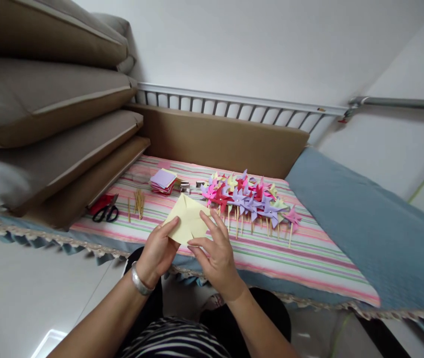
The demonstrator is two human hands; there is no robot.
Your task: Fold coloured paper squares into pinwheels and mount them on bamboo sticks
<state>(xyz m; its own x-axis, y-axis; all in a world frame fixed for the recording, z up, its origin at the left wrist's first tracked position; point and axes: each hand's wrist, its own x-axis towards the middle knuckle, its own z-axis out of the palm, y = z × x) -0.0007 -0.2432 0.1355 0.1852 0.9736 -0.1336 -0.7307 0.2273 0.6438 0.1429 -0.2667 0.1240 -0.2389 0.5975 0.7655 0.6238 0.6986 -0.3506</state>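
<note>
A pale yellow square of paper (186,219), with slits running in from its corners, is held up in front of me. My left hand (158,248) pinches its left edge, thumb on top. My right hand (213,248) has its fingers on the paper's right side, thumb and forefinger at the lower right corner. Beyond the paper, a stack of coloured paper squares (163,180) has a lilac sheet on top. To the right lie many finished paper pinwheels (247,196) on thin wooden sticks, in purple, pink, red and yellow.
Black-handled scissors (106,213) and thin wooden sticks (139,204) lie at the left on a striped cloth (301,263). Small metallic items (184,186) are beside the paper stack. Large stacked cushions (47,99) rise at the left; a brown board (219,139) stands along the back.
</note>
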